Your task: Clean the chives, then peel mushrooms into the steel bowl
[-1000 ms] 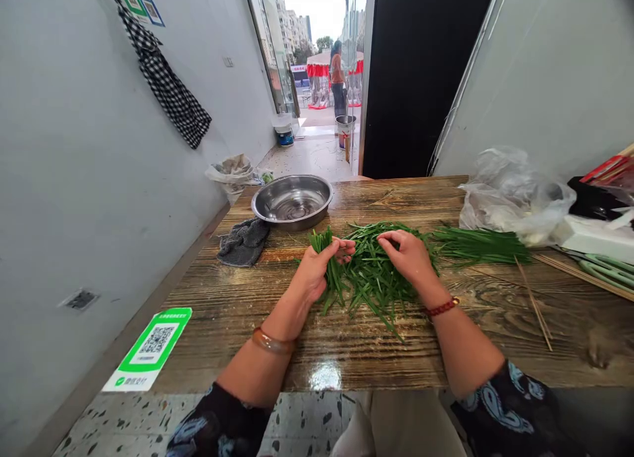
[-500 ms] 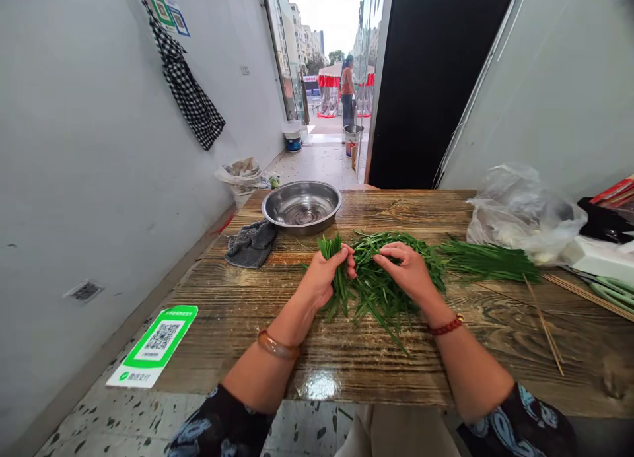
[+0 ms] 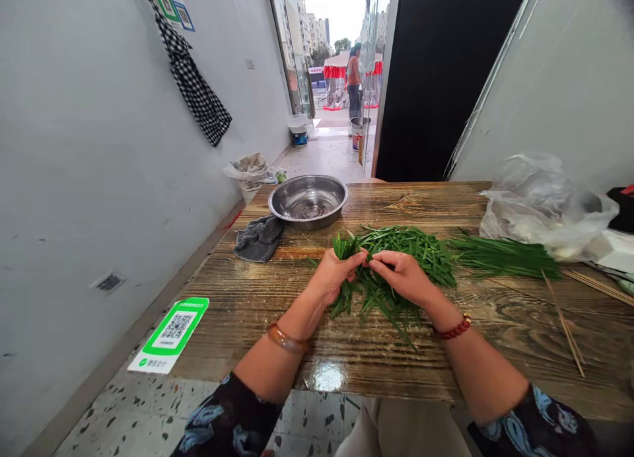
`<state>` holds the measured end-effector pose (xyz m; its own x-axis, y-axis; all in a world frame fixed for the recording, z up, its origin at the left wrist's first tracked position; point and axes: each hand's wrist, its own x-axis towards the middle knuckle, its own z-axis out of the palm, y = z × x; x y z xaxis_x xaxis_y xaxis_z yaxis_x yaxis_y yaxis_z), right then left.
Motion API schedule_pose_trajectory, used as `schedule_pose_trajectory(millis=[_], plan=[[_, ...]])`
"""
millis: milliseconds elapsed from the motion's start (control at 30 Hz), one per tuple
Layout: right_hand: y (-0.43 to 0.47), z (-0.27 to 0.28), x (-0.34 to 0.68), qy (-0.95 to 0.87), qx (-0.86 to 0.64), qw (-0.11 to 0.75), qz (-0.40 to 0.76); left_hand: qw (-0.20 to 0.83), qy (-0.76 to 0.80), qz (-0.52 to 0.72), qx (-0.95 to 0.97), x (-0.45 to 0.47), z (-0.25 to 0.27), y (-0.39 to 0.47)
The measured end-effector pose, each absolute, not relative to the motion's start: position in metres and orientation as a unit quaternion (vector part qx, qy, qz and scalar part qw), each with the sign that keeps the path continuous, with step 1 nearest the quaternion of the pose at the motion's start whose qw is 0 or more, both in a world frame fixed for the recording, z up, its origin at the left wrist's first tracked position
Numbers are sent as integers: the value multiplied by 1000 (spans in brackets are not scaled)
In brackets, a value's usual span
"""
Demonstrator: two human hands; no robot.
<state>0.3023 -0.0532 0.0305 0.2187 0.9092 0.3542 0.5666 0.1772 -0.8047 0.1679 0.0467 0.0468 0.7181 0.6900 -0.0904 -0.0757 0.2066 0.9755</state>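
My left hand (image 3: 337, 273) is wrapped round a small bunch of garlic chives (image 3: 345, 247), whose cut ends stick up above the thumb and whose leaves hang below. Fingertips of my right hand (image 3: 406, 277) pinch at the bunch's side, meeting the left thumb, with a bit of green between them. Under and behind both hands a loose pile of garlic chives (image 3: 421, 249) spreads on the wooden table (image 3: 238, 331). To its right lies a straighter bundle of garlic chives (image 3: 505, 257).
A steel basin (image 3: 308, 203) stands at the table's far side, a grey cloth (image 3: 258, 239) beside it. Thin wooden sticks (image 3: 564, 321) and a clear plastic bag (image 3: 542, 209) are on the right. A QR-code card (image 3: 171, 335) lies at the left edge. A person (image 3: 353, 80) stands outside the doorway.
My right hand has moved left to the bunch, its fingertips now meeting the left thumb. The whole view has shifted slightly, so things appear further right.
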Motion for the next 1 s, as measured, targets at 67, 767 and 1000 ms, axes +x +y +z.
schedule_pose_trajectory(millis=[67, 767, 1000], plan=[[-53, 29, 303, -599, -622, 471, 182, 724, 277, 292, 560, 168, 48, 48], [-47, 22, 303, -546, -615, 561, 95, 760, 268, 331, 492, 166, 56, 53], [-50, 26, 313, -493, -630, 598, 39, 734, 286, 342, 512, 165, 59, 52]])
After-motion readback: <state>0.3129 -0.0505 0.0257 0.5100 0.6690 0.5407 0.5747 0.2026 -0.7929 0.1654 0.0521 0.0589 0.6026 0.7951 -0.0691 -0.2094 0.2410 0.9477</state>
